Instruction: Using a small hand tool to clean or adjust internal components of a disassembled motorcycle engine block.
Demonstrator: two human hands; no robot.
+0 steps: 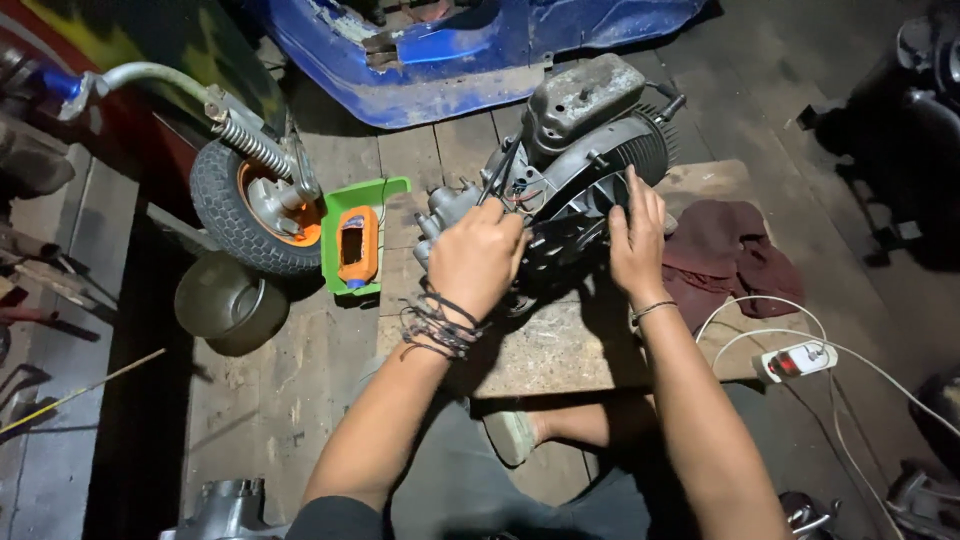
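A grey scooter engine (585,130) lies on a low wooden board (560,350), its finned round cover turned toward me. My left hand (475,260), with several cord bracelets at the wrist, is closed on the engine's near left side, by the wires and a dark plate (560,250). My right hand (635,240) rests on the same dark part at the engine's front, fingers spread and pressing against it. What the left fingers grip is hidden behind the hand.
A small wheel with orange hub and spring fork (255,205) stands at left, beside a green tray with an orange meter (357,245) and a metal bowl (228,300). A maroon rag (735,255), white power strip (797,360) with cables, and blue scooter body (470,50) surround the board.
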